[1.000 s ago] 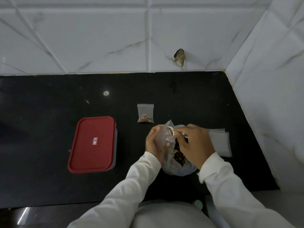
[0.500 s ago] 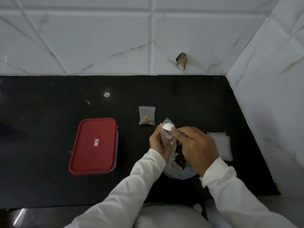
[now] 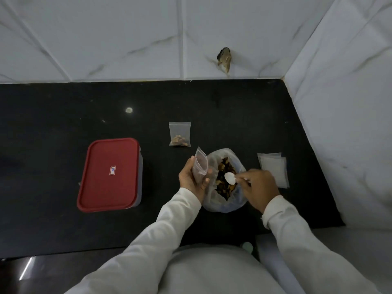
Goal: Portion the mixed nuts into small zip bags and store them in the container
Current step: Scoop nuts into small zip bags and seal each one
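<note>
Mixed nuts lie in the open bag before you, so dig the spoon pinched in your right hand under a modest scoop while your left hand grips the small zip bag upright.

Black table meets white, grey-veined wall tiles at back and right. Chipped brown hole in back tile, just above table edge. Pale round spot on table.

Dim, even light, weak shadows; small glare spot on the glossy black stone counter; white marbled wall tiles bow toward frame edges.
</note>
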Tool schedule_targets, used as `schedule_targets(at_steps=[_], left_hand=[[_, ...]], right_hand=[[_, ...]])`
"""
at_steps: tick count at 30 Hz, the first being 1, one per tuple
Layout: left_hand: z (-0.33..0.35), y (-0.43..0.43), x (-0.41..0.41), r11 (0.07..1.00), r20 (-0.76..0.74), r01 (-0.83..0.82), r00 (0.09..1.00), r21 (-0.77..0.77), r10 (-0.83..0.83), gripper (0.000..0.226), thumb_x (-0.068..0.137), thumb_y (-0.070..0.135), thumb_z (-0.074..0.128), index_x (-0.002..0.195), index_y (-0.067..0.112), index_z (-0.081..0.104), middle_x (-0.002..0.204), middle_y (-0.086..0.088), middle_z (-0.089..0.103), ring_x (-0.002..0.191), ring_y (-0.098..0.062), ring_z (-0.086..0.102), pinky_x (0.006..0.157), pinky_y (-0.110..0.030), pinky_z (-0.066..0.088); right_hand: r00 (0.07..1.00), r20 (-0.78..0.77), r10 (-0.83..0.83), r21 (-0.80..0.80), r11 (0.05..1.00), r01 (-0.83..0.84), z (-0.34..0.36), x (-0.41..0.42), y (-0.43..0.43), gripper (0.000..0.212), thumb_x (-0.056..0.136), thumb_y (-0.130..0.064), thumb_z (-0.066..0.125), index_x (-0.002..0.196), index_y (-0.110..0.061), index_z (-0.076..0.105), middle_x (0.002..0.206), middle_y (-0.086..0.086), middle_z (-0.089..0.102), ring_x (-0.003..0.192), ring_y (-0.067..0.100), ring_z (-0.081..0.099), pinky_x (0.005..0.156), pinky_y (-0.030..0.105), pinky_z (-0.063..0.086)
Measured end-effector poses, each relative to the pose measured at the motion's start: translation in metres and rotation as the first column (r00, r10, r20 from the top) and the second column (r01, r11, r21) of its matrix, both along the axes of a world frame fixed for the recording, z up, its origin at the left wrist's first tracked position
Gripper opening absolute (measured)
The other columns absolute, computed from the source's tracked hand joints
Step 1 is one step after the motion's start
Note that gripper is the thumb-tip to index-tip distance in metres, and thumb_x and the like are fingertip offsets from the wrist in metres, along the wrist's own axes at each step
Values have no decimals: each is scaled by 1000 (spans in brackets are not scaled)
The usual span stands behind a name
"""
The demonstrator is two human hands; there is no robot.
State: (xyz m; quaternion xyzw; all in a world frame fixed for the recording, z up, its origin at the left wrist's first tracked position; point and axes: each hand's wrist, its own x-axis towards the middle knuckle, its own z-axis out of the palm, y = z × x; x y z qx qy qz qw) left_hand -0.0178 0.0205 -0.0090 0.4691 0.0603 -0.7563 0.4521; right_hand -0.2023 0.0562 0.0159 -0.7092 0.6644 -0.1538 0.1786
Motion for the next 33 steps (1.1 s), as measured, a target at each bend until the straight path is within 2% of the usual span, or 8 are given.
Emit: schedule_targets(at_steps=[3, 6, 11, 17, 22, 27, 31, 33], left_hand=[[-5, 7, -4, 1000, 35, 0, 999, -14, 0, 39, 93, 38, 57, 119, 10, 65, 98, -10, 69, 56, -18, 66, 41, -20, 47], [-10, 8, -9, 1000, 70, -4, 998, -10, 5, 35, 92, 38, 58, 115, 12, 65, 95, -9, 67, 55, -18, 64, 41, -21, 46], [-8, 6, -15, 998, 47, -48, 998, -33, 49, 21, 92, 32, 56, 96, 12, 61, 80, -7, 62, 54, -16, 59, 45, -19, 46], [-25, 3, -20, 989, 74, -113, 990, -92, 120, 18, 87, 27, 56, 73, 17, 54, 74, -5, 48, 56, -16, 45, 45, -25, 39], [-33, 1, -20, 987, 118, -108, 985, -120, 122, 18, 82, 31, 58, 72, 17, 53, 73, -5, 46, 57, -16, 45, 47, -26, 40], [-39, 1, -20, 988, 113, -113, 986, -105, 125, 26, 73, 38, 66, 77, 14, 55, 72, -7, 48, 51, -17, 44, 46, -28, 39], [-38, 1, -20, 987, 115, -107, 986, -119, 121, 25, 71, 35, 65, 73, 15, 50, 72, -7, 44, 51, -17, 40, 47, -28, 35], [-38, -1, -19, 986, 117, -106, 986, -132, 121, 23, 74, 35, 63, 74, 15, 51, 74, -7, 45, 53, -17, 40, 47, -29, 35]], right_hand=[[996, -79, 44, 16, 999, -43, -7, 9, 4, 20, 66, 3, 81, 83, -9, 78, 72, 14, 68, 61, 32, 65, 53, 41, 57], [978, -118, 170, 19, 985, -169, -13, 20, 2, 38, 45, 2, 90, 79, -10, 76, 66, 10, 64, 50, 27, 64, 42, 33, 54], [985, 22, 173, 13, 985, -173, -18, 20, 1, 26, 60, 10, 75, 77, -9, 77, 68, 11, 65, 58, 31, 64, 48, 41, 56], [984, 164, 75, 119, 988, -95, -28, 12, 4, 18, 81, -10, 66, 79, -21, 80, 76, 2, 70, 73, 22, 64, 66, 42, 54], [975, 221, -18, 152, 988, -16, -32, 17, 4, 16, 83, -13, 66, 75, -20, 78, 73, 0, 71, 72, 20, 65, 68, 43, 53], [975, 224, 8, 186, 981, -51, -25, 18, 15, 14, 81, -9, 69, 76, -17, 80, 73, 0, 74, 71, 21, 67, 66, 37, 54], [906, 318, -278, 471, 876, 104, -19, 21, 5, 16, 85, -13, 69, 80, -25, 79, 71, -8, 74, 68, 0, 67, 69, 9, 48], [862, 347, -370, 595, 797, 102, -17, 17, -2, 19, 86, -12, 67, 79, -27, 77, 67, -6, 72, 61, -1, 65, 64, 6, 45]])
